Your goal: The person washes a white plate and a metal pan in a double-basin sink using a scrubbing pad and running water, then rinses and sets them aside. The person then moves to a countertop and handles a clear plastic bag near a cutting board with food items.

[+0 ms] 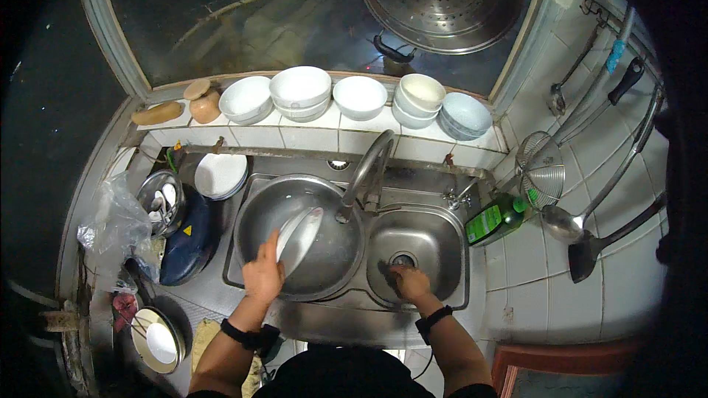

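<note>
My left hand [264, 273] grips the near-left edge of a white plate [302, 245], which is tilted on its side over the large round metal basin [247, 250]. A small pink mark shows near the plate's upper end. Down in the smaller right sink [446, 262], the fingers of my right hand [411, 282] are curled close to the drain [403, 259]. Something dark shows at those fingertips, but its kind cannot be made out. The curved faucet [369, 166] stands between basin and sink, and I see no water running from it.
White bowls [301, 88] line the tiled ledge behind. Left of the basin are stacked plates [221, 175], a metal bowl of spoons [162, 203] and a plastic bag [114, 214]. A green bottle [495, 220] stands right; ladles [566, 222] and a strainer [540, 169] hang beyond.
</note>
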{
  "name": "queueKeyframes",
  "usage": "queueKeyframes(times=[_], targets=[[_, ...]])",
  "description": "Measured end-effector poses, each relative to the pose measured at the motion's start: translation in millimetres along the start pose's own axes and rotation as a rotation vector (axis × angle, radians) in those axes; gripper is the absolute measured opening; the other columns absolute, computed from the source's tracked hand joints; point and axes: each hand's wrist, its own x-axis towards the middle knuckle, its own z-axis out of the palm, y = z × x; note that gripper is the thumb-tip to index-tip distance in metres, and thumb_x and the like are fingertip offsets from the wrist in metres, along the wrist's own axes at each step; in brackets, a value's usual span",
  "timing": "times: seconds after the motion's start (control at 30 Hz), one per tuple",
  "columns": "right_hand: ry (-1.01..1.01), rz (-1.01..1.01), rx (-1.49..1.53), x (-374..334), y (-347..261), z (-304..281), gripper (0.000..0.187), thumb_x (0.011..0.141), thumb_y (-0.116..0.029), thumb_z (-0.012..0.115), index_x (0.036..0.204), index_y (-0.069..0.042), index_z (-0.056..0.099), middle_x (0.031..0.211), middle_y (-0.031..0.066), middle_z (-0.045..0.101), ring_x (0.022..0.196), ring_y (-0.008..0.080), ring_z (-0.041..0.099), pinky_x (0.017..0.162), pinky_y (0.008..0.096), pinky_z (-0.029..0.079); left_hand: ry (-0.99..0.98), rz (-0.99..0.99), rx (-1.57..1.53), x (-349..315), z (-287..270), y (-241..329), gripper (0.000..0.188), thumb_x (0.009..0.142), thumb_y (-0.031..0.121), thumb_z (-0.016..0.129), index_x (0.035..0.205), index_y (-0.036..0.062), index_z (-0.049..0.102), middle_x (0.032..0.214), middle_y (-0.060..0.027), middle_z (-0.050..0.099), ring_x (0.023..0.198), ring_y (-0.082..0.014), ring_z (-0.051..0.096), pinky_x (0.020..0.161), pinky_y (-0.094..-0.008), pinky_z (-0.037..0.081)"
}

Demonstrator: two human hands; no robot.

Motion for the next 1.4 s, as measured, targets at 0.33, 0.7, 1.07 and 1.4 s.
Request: queueKeyframes(times=[0.33,0.7,1.07,1.4], targets=[[-0.176,-0.186,0.235,-0.8,-3.0,6.1,0.027,0.080,-0.014,0.052,0.105,-0.011,0.062,0.100,0.0167,0.063,0.095,0.0349,0.059,0.081,0.0418,0.048,0.054,0.092,-0.033,-18.8,2.7,-27.1,0.062,0.075,0.006,0.052,0.134,0.0142,0.036,0.093,-0.0118,0.057,0.058,-0.0301,0.061,0.045,-0.0393,0.047],[-0.189,-0.206,0.226,38.5,-5.4,25.7,0.035,0.076,-0.001,0.050,0.109,-0.002,0.058,0.105,0.0193,0.061,0.100,0.0353,0.057,0.087,0.0385,0.044,0.194,0.048,-0.056,-43.8,-20.1,-48.4,0.057,0.073,0.006,0.052,0.129,0.0058,0.041,0.087,-0.0117,0.055,0.054,-0.0277,0.059,0.048,-0.0378,0.048],[-0.017,-0.181,0.273,40.5,-53.1,-2.4,0.032,0.082,-0.003,0.049,0.113,-0.002,0.056,0.110,0.0181,0.058,0.100,0.0327,0.057,0.087,0.0368,0.044,0.070,-0.662,-0.688,-43.0,1.6,-77.1,0.051,0.083,0.018,0.049,0.129,0.0008,0.036,0.105,-0.0297,0.056,0.090,-0.0416,0.058,0.077,-0.0458,0.048],[0.067,-0.188,0.500,25.4,-26.2,0.7,0.030,0.082,-0.002,0.049,0.112,-0.001,0.056,0.108,0.0193,0.058,0.102,0.0317,0.056,0.089,0.0354,0.042,0.005,-0.733,-1.525,44.0,-16.2,-107.2,0.049,0.088,0.026,0.051,0.129,0.0032,0.035,0.107,-0.0117,0.057,0.090,-0.0175,0.060,0.066,-0.0270,0.054]])
